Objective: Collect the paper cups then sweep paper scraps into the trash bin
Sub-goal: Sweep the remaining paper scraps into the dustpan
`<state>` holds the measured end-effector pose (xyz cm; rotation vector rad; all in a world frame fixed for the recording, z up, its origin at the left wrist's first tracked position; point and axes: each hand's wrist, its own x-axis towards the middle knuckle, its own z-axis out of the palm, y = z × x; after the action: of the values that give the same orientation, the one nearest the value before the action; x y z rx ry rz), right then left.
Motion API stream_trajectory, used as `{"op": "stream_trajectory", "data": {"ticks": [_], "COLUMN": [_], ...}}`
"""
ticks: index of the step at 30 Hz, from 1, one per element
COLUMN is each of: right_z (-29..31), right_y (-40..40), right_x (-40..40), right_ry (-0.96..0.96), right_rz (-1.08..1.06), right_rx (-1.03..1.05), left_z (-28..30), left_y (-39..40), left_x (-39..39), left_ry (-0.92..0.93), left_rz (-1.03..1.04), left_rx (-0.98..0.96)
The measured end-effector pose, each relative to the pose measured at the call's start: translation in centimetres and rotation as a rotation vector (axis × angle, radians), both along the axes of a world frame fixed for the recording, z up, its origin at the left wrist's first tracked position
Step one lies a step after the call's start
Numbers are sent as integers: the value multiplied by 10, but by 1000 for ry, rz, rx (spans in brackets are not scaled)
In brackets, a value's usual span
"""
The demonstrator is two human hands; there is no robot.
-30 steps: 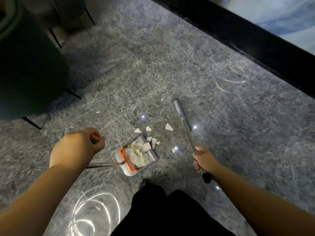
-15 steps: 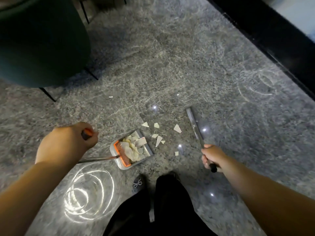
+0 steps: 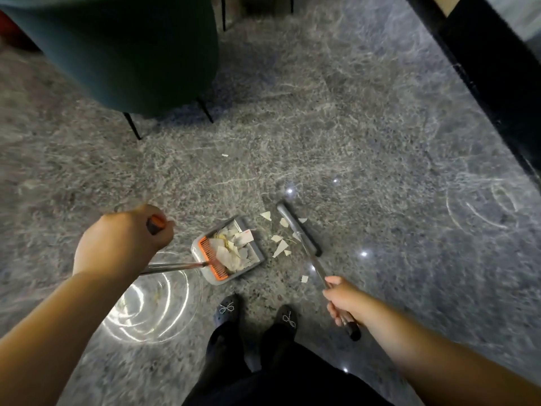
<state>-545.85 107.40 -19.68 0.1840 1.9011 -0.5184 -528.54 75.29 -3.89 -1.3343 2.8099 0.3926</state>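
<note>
**Broom head drops in behind the loose scraps**

A second ago the broom head (image 3: 298,230) stood well to the right of the scattered paper scraps (image 3: 280,244); now it lies just beside them on their right, touching one or two pieces. The right hand (image 3: 344,301) is clamped round the broom's handle near its black end. The left hand (image 3: 126,238) is wrapped tight on the orange-tipped dustpan handle, and the dustpan (image 3: 229,253) sits on the floor (image 3: 366,142) where it did, already holding a heap of paper, its open mouth facing the scraps. One scrap (image 3: 224,155) lies well apart, towards the green chair (image 3: 123,48). No cups or trash bin are in view. The sweep looks ready to push leftward into the pan.
</note>
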Motion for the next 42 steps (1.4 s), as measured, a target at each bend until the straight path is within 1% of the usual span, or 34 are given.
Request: {"op": "stream_trajectory", "data": {"ticks": [3, 6, 9, 15, 20, 24, 29, 31, 34, 37, 40, 42], "right_z": [4, 15, 16, 14, 8, 1, -1, -2, -5, -9, -6, -3], "right_y": [-3, -3, 5, 30, 17, -13, -34, -31, -19, -5, 4, 10], "right_x": [-10, -12, -12, -18, -41, -46, -28, -15, 18, 49, 72, 85], "right_ry": [53, 110, 148, 229, 268, 259, 235, 215, 221, 216, 213, 216], "right_rz": [137, 285, 271, 124, 131, 221, 459, 502, 496, 422, 392, 321], "right_rx": [93, 93, 89, 71, 90, 103, 142, 131, 145, 155, 165, 131], "left_z": [1, -2, -7, -16, -23, -27, -33, -34, -35, -36, -38, -38], "left_y": [11, 19, 23, 17, 7, -5, -16, -20, -26, -29, -31, -33], "left_x": [5, 8, 8, 1, -2, 2, 6, 6, 7, 8, 8, 9], "left_ry": [-5, -23, -23, -45, -40, -27, -26, -22, -11, 0, -1, 4], "left_rz": [24, 43, 42, -16, -32, -72, -94, -111, -143, -191, -223, -245], "left_rx": [4, 10, 18, 39, 56, 52, 50, 48, 60, 53, 65, 70]}}
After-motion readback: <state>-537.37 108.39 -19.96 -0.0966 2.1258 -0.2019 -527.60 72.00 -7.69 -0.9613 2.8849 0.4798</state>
